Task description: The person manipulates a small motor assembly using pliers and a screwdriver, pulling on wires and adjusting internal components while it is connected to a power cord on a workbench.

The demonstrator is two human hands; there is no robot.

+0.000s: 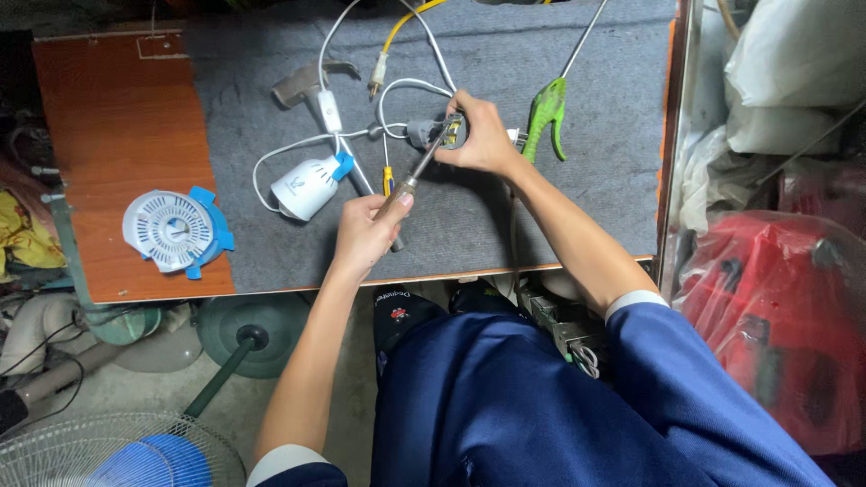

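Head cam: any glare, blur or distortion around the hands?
Head view: even light, no glare on the grey mat; left hand with screwdriver and right hand on the small grey part are sharp; soft shadows under the hands; the table edge bows from wide-angle distortion; corners dim.

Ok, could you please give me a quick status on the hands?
Left hand grips screwdriver. Right hand holds small grey part, tip at it. White cord alongside.

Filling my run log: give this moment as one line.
left hand: holds screwdriver | right hand: holds grey part | tip at part | on grey mat
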